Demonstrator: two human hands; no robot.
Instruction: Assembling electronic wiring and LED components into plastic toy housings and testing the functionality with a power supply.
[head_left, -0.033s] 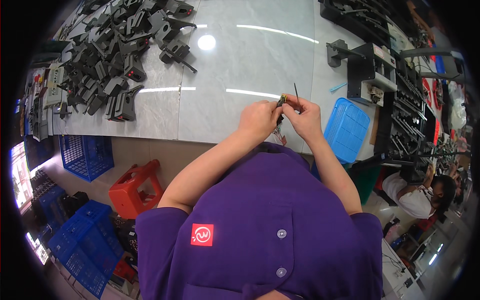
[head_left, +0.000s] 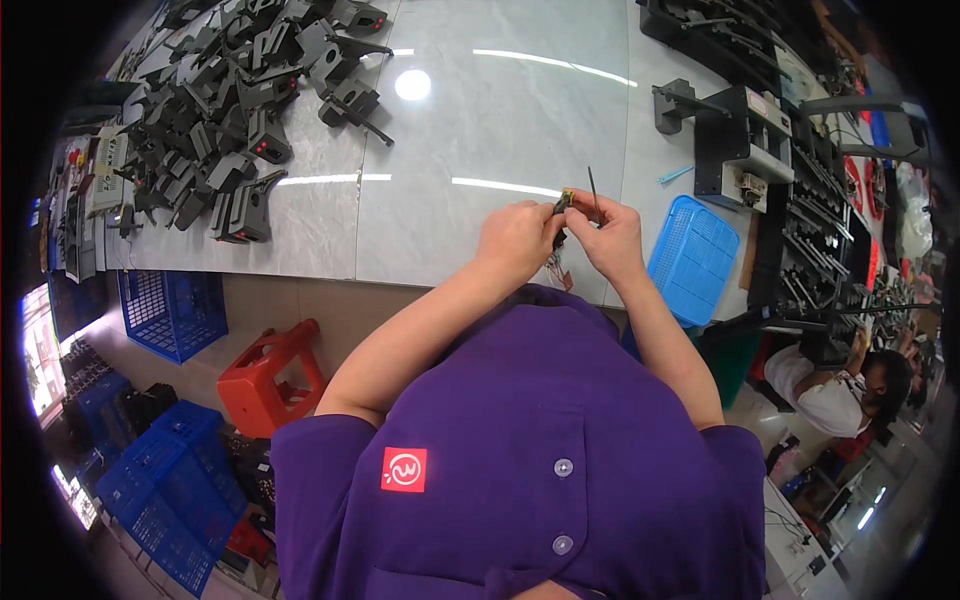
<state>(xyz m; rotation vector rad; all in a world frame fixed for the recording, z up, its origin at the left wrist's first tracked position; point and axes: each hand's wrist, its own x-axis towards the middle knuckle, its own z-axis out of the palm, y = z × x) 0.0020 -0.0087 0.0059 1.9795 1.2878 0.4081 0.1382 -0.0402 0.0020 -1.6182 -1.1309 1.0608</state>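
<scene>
Close to the table's front edge, my left hand (head_left: pixel 517 240) is closed in a pinch on a small dark part (head_left: pixel 561 205) with a yellowish tip. Thin wires hang below it, ending at a small reddish piece (head_left: pixel 567 281). My right hand (head_left: pixel 615 238) meets the left one, its thumb and forefinger closed at the same part. A thin dark rod (head_left: pixel 592 182) sticks up from between the right hand's fingers; its kind does not show. The fingers hide most of the part.
Dark grey housings (head_left: pixel 230 120) with arms lie heaped at the left of the table (head_left: pixel 450 130). A blue basket (head_left: pixel 694 262) sits right of my hands, beside a black fixture (head_left: pixel 740 150). Below left stand a red stool (head_left: pixel 272 378) and blue crates (head_left: pixel 172 312). Another person (head_left: pixel 830 390) works far right.
</scene>
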